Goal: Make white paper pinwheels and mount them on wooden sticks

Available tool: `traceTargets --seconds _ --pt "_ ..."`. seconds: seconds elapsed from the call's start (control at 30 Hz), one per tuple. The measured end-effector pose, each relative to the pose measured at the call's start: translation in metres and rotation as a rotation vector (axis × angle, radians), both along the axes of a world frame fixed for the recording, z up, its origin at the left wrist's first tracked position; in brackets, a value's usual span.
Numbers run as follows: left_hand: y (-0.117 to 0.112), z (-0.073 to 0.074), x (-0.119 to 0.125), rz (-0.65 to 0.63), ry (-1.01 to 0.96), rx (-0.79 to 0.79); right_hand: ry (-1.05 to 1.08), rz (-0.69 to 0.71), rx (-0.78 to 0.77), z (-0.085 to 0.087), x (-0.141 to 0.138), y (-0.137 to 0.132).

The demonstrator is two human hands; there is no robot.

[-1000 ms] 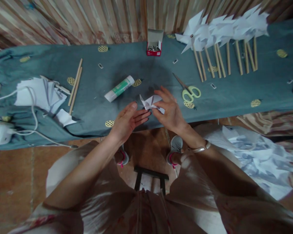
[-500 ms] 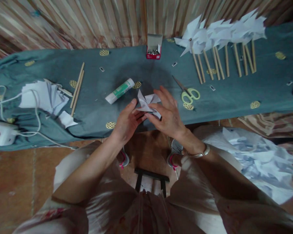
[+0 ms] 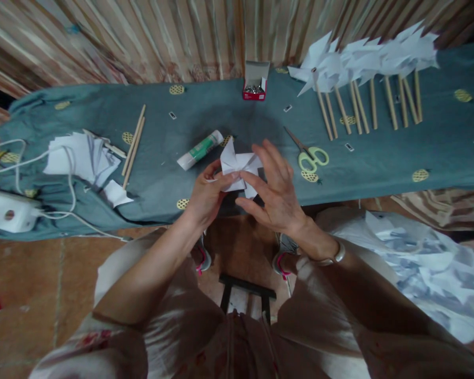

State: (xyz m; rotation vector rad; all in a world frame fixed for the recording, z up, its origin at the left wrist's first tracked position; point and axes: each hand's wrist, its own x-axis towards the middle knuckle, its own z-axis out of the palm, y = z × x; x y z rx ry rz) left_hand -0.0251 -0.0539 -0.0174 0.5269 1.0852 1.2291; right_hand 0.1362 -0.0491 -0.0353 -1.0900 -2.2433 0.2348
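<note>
A white folded paper pinwheel (image 3: pixel 240 160) is held near the front edge of the cloth-covered table. My left hand (image 3: pixel 208 192) pinches its left side, thumb on top and fingers underneath. My right hand (image 3: pixel 278 192) is spread at its right; the index fingertip touches the paper near the centre, while the thumb stands apart below. Just beyond my left hand lies a glue stick (image 3: pixel 200 151) with a green label. Scissors (image 3: pixel 310 156) with light green handles lie beyond my right hand.
At the back stands an open red box of metal pins (image 3: pixel 255 89). Finished pinwheels on sticks (image 3: pixel 363 63) line the back right. Paper sheets (image 3: pixel 79 158), wooden sticks (image 3: pixel 134 145) and a white power strip (image 3: pixel 10 210) with cable are left. Paper pieces in a bag (image 3: pixel 430 268) lie at right.
My left thumb has come down onto the pinwheel, which is turned flatter towards me. My right thumb has left the paper and those fingers have spread. The view shifted slightly.
</note>
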Motion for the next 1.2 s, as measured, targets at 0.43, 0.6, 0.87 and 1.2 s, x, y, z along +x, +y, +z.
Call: traceTargets --seconds 0.43,0.6,0.87,1.2 --pt "0.0 -0.001 -0.001 -0.004 0.04 -0.018 0.036 0.014 -0.085 0.008 0.002 -0.001" --pt "0.001 -0.003 -0.002 -0.013 0.037 -0.004 0.057 0.029 -0.107 0.007 0.002 -0.001" --pt "0.004 -0.006 -0.001 0.019 0.021 0.024 0.264 0.07 -0.029 0.012 0.002 0.003" --pt "0.013 -0.009 -0.006 0.078 0.018 0.092 0.798 -0.233 -0.427 0.015 0.001 0.03"
